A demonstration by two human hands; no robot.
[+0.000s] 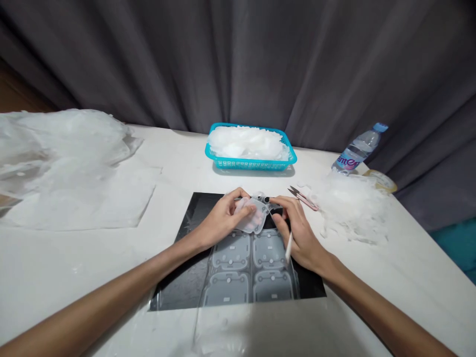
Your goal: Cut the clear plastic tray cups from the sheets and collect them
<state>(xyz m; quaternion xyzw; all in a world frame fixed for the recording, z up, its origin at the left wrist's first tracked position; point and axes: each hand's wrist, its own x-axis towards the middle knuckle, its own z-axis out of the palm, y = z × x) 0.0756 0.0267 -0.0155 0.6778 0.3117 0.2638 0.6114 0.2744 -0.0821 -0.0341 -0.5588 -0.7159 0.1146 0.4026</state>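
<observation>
Pinched between the thumb and fingers of my left hand (pixel 234 210) is a small translucent rounded-square plastic piece (pixel 253 214), lifted off the black mat (pixel 186 248). My right hand (pixel 297 225) is closed beside it, with a slim white stick-like tool (pixel 289 248) jutting back from the palm. Its fingertips meet clear film at the piece's right edge; whether they grip that film I cannot tell. Below both hands, a clear plastic sheet (pixel 251 277) bearing several more rounded-square shapes lies over the mat and past its front edge.
A turquoise basket (pixel 253 163) full of translucent pieces stands at the back. Right of the mat lie pink-handled thread snips (pixel 303 197), a heap of clear scraps (pixel 351 206) and a tilted water bottle (pixel 359 148). Plastic sheets (pixel 74 168) are piled at left.
</observation>
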